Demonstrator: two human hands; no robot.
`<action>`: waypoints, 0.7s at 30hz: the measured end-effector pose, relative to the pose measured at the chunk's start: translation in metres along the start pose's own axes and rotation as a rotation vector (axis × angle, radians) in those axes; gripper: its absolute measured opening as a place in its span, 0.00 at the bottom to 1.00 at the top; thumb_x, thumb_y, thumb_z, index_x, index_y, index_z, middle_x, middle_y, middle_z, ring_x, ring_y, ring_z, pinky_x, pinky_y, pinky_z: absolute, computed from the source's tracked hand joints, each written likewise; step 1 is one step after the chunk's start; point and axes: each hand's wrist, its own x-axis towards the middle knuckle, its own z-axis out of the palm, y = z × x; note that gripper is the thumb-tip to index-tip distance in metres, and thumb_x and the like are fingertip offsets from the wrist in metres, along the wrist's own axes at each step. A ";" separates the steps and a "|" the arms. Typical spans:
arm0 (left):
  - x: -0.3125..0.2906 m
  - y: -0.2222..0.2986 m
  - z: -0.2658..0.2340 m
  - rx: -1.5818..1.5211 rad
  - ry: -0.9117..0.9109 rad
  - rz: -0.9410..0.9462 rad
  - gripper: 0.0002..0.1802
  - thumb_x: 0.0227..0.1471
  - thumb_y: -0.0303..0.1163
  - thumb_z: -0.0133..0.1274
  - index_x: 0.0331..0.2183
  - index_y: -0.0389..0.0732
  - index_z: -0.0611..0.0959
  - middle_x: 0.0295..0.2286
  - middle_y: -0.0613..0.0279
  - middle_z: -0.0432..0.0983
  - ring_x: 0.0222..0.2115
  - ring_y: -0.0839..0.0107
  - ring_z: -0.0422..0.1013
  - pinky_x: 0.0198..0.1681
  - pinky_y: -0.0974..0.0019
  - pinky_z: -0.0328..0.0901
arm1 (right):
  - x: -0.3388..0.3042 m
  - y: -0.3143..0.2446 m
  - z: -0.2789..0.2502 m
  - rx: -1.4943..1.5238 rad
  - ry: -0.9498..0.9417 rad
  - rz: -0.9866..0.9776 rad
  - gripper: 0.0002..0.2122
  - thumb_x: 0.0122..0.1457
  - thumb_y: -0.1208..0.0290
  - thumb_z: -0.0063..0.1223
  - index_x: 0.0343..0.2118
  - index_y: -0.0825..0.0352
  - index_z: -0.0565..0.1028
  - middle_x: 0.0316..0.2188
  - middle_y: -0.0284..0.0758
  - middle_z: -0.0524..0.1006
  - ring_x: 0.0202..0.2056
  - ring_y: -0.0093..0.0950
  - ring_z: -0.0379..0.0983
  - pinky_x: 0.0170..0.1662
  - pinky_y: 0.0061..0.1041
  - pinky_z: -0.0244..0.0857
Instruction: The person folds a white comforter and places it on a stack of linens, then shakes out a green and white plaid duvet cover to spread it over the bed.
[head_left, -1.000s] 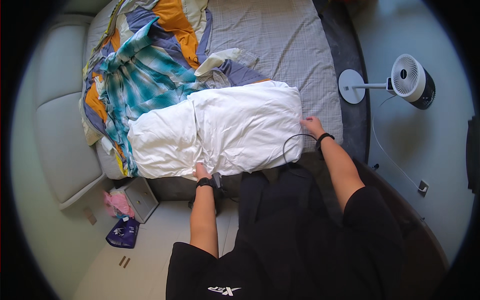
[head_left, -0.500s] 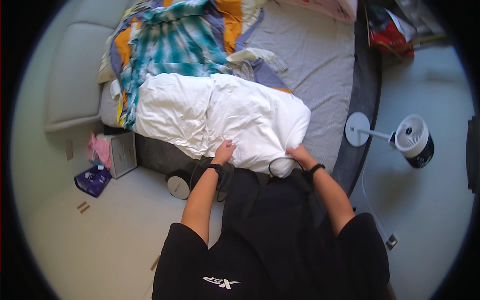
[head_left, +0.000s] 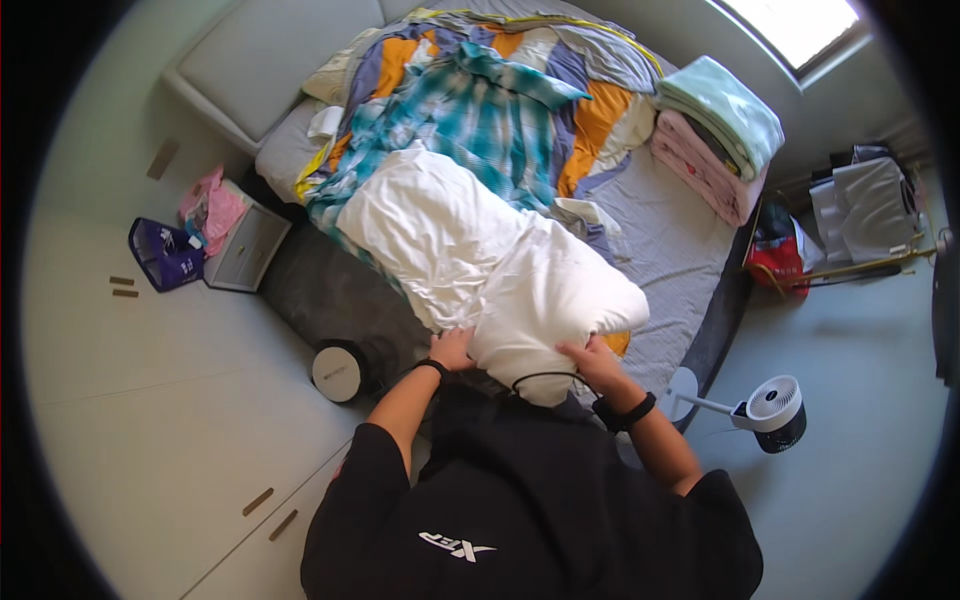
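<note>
A thick white folded quilt (head_left: 440,225) lies slantwise across the foot of the bed, its near right end bulging toward my body. My left hand (head_left: 453,348) grips its near edge around the middle, the fingertips partly sunk in the cloth. At the rounded right end, my right hand (head_left: 597,364) has its fingers wrapped round the quilt's edge. Some fingers of that hand are hidden by the fabric. A thin black cord (head_left: 545,376) arcs over the quilt's near end beside my right wrist. Under and beyond the quilt lies a teal-and-white plaid cloth (head_left: 480,120).
Orange, grey and cream bedding (head_left: 590,135) is bunched at the far side. A folded mint blanket (head_left: 725,110) sits on a pink one (head_left: 690,165) at the bed's far right. A white fan (head_left: 775,400) stands right, a round-faced device (head_left: 338,374) left, near a nightstand (head_left: 250,245).
The view has swung, showing more of the room's far side. The quilt now lies more slantwise, with its right end closer to my body. Both hands still hold its near side.
</note>
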 end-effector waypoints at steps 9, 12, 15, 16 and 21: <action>-0.069 -0.091 -0.040 -0.651 0.237 -0.065 0.41 0.44 0.45 0.56 0.55 0.37 0.62 0.49 0.45 0.65 0.48 0.54 0.64 0.49 0.58 0.61 | 0.197 -0.149 0.224 0.305 0.065 -0.151 0.06 0.52 0.73 0.51 0.33 0.64 0.69 0.21 0.32 0.69 0.21 0.24 0.68 0.20 0.25 0.62; -0.078 -0.139 -0.049 -0.782 0.258 -0.257 0.33 0.44 0.44 0.54 0.50 0.35 0.70 0.42 0.47 0.72 0.43 0.55 0.70 0.45 0.59 0.64 | 0.242 -0.154 0.319 0.109 -0.106 -0.213 0.05 0.55 0.69 0.48 0.30 0.65 0.70 0.21 0.30 0.69 0.18 0.24 0.67 0.22 0.23 0.61; -0.095 -0.189 -0.022 -0.862 0.543 -0.381 0.26 0.44 0.43 0.53 0.41 0.34 0.76 0.34 0.49 0.77 0.38 0.56 0.73 0.42 0.60 0.65 | 0.240 -0.120 0.374 -0.408 -0.470 -0.182 0.09 0.54 0.66 0.50 0.31 0.67 0.73 0.24 0.32 0.74 0.22 0.24 0.71 0.25 0.22 0.63; -0.102 -0.201 -0.014 -0.897 0.590 -0.413 0.24 0.44 0.43 0.53 0.40 0.34 0.77 0.35 0.48 0.77 0.38 0.55 0.73 0.42 0.60 0.65 | 0.240 -0.106 0.379 -0.616 -0.618 -0.190 0.09 0.54 0.66 0.51 0.30 0.68 0.74 0.25 0.33 0.75 0.24 0.23 0.73 0.26 0.22 0.64; -0.122 -0.248 0.055 -1.238 0.560 -0.549 0.17 0.48 0.40 0.52 0.33 0.36 0.77 0.25 0.61 0.75 0.24 0.70 0.71 0.27 0.67 0.65 | 0.277 -0.016 0.307 -1.585 -0.757 -0.593 0.17 0.47 0.53 0.51 0.28 0.64 0.78 0.31 0.43 0.77 0.35 0.44 0.72 0.39 0.39 0.65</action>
